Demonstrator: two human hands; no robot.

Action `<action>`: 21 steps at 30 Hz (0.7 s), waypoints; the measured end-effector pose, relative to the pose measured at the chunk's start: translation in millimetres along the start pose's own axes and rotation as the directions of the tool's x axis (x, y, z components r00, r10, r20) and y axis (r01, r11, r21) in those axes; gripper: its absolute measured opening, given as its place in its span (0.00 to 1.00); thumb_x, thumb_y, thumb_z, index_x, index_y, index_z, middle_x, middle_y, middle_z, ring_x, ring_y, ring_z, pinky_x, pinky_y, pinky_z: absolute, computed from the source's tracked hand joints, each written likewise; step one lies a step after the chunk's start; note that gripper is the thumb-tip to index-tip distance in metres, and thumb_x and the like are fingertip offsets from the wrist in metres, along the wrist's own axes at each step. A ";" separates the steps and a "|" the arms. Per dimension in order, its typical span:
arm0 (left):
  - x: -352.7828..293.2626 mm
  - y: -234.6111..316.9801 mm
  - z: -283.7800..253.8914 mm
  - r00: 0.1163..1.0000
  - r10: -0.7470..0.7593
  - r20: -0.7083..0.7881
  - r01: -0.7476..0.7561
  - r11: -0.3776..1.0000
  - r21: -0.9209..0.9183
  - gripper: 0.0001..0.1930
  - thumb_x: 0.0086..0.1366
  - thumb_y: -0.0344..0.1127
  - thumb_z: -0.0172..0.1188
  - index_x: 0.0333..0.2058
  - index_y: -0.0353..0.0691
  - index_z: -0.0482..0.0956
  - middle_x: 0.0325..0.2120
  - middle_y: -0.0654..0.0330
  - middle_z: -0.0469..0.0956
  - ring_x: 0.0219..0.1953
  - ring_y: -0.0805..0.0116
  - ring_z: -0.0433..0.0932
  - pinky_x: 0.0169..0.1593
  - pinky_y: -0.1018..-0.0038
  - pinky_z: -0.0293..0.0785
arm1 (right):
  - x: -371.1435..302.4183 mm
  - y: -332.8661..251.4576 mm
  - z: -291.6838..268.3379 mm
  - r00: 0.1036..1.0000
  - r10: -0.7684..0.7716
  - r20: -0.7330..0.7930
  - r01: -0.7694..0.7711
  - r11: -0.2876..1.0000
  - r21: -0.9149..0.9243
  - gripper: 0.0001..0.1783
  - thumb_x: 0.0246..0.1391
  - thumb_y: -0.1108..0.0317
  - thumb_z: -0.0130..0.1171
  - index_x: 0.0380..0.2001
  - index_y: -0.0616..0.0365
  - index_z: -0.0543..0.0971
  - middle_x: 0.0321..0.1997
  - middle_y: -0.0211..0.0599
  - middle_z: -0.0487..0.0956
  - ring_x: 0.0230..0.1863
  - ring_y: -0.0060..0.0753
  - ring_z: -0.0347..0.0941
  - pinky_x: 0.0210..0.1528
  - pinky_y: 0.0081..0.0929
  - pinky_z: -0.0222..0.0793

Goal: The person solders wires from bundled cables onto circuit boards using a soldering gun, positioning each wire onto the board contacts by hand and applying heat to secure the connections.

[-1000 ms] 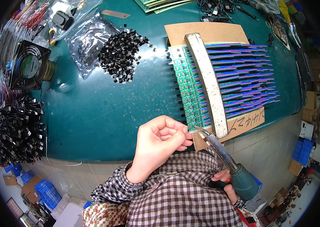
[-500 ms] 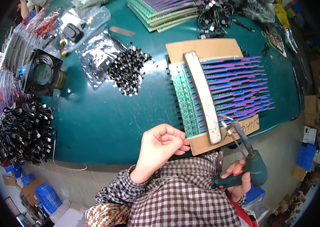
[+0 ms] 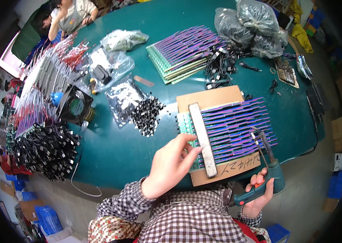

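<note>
Here, the left hand (image 3: 171, 163) curves over circuit boards (image 3: 185, 123), grip parted (right hand (image 3: 263, 195) clasping a soldering gun (image 3: 275, 176)).

The left hand (image 3: 170, 163) has moved from the near corner of the green circuit boards (image 3: 184, 124) to beside the pale bar (image 3: 204, 141). The soldering gun (image 3: 276, 175) has swung right, its tip now over the wires (image 3: 233, 131). A person (image 3: 74, 16) shows more fully at far left.

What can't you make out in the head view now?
In the head view:
Nearest green circuit boards: partly covered by the long whitish metal bar and left hand.
Dark green pistol-shaped soldering tool: handle partly covered by the right hand.
Small black connectors: too small for fine details.
</note>
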State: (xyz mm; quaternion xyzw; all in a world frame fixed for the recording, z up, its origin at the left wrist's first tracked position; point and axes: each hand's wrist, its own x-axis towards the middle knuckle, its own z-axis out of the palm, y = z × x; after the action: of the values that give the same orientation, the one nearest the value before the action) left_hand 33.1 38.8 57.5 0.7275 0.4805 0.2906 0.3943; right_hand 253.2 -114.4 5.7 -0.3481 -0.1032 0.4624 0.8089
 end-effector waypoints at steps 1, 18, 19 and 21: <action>10.3 4.9 4.2 0.999 -0.014 0.048 0.009 0.993 0.120 0.18 0.61 0.38 0.63 0.47 0.38 0.72 0.25 0.57 0.78 0.24 0.69 0.79 0.27 0.74 0.74 | 3.2 0.0 0.1 1.000 0.017 0.003 -0.017 1.000 0.011 0.22 0.62 0.53 0.51 0.45 0.61 0.64 0.27 0.33 0.71 0.33 0.29 0.72 0.23 0.26 0.80; 46.5 1.5 33.5 0.999 0.048 -0.008 -0.044 0.968 0.247 0.15 0.53 0.38 0.64 0.39 0.43 0.76 0.09 0.61 0.69 0.12 0.70 0.73 0.20 0.74 0.68 | 27.0 -13.7 -10.3 0.999 -0.030 -0.016 0.031 0.997 0.075 0.22 0.59 0.52 0.55 0.44 0.60 0.66 0.27 0.31 0.70 0.31 0.28 0.72 0.21 0.26 0.79; 45.7 3.2 34.1 0.999 0.053 -0.011 -0.048 0.968 0.248 0.15 0.53 0.38 0.64 0.39 0.43 0.76 0.09 0.61 0.69 0.12 0.70 0.73 0.20 0.74 0.68 | 27.6 -14.9 -10.9 0.999 -0.047 -0.005 0.047 0.997 0.069 0.23 0.59 0.52 0.55 0.43 0.60 0.66 0.27 0.31 0.70 0.31 0.28 0.72 0.21 0.25 0.78; 40.5 11.4 34.0 0.999 -0.022 -0.049 0.032 0.978 0.209 0.14 0.53 0.37 0.64 0.39 0.43 0.76 0.08 0.63 0.68 0.11 0.75 0.70 0.19 0.76 0.65 | 27.1 -17.4 -13.4 0.998 -0.062 -0.019 0.063 0.996 0.066 0.23 0.58 0.51 0.56 0.43 0.59 0.66 0.26 0.30 0.70 0.30 0.27 0.72 0.21 0.25 0.78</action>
State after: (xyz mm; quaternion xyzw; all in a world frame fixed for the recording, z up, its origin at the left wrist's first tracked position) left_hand 80.6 63.8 51.2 0.7515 0.5271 0.2497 0.3083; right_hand 286.5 -104.1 3.0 -0.3216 -0.0918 0.4369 0.8350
